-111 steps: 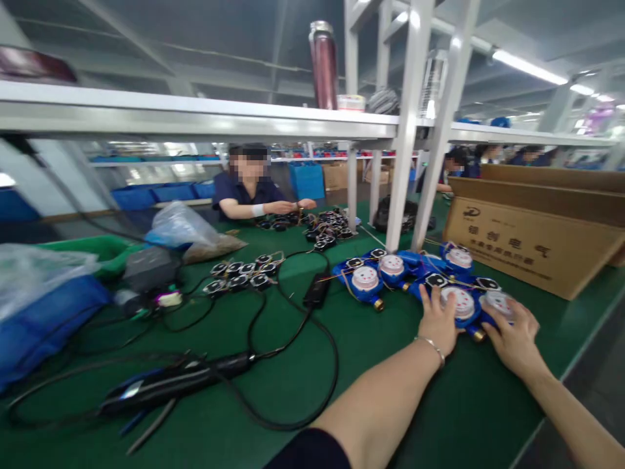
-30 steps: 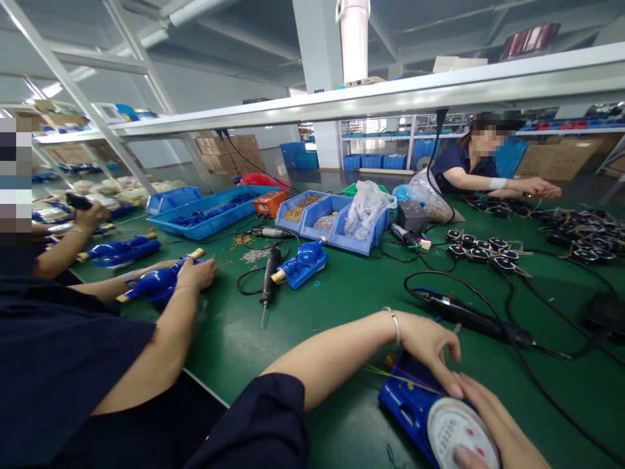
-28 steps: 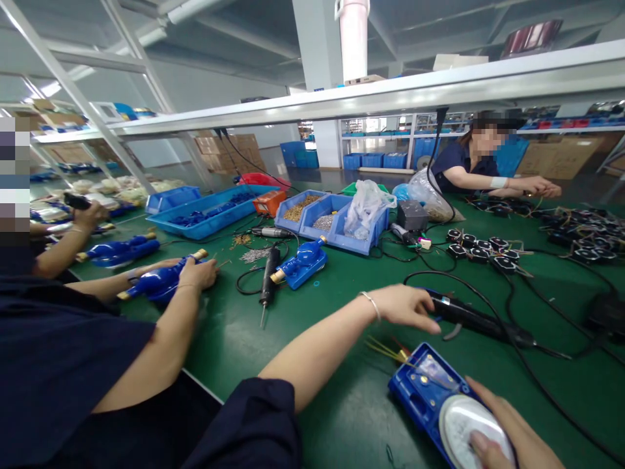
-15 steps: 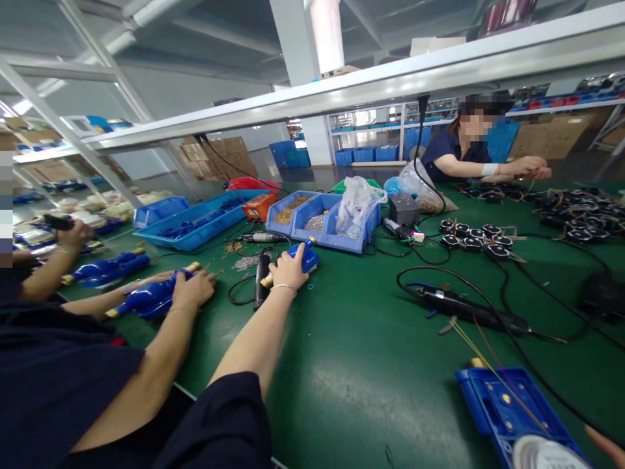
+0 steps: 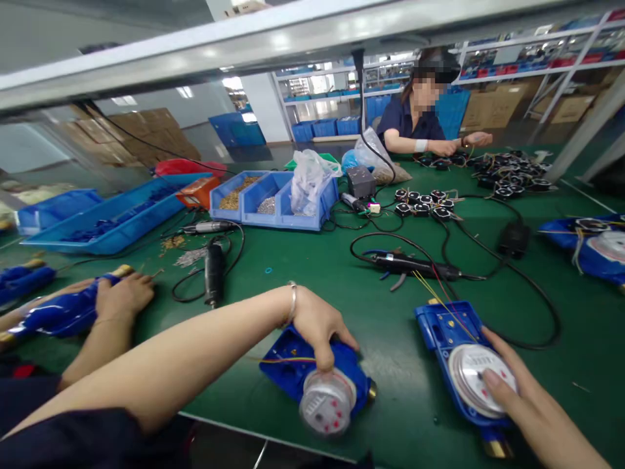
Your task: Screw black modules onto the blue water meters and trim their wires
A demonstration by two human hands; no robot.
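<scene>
My left hand [image 5: 319, 326], with a bracelet at the wrist, grips a blue meter body [image 5: 286, 365] over its top at the table's near edge. A clear round dial and brass end face toward me, with red and yellow wires on its far left part. My right hand [image 5: 517, 391] holds a second blue meter [image 5: 442, 329] at the right, thumb on its white round dial and fingers along its side. Yellow and red wires rise from that meter's open compartment. Both meters are close to the green table [image 5: 390, 417].
A black electric screwdriver [image 5: 415, 266] and its cable lie beyond the meters; another [image 5: 213, 273] stands left. Blue bins [image 5: 263, 218] hold small parts. At left, a neighbour's hand [image 5: 124, 296] rests on a blue body. Another person [image 5: 415, 124] works across the table.
The view has turned right. My left hand has come from the far left to the near middle with the blue meter. My right hand now shows on the right meter.
</scene>
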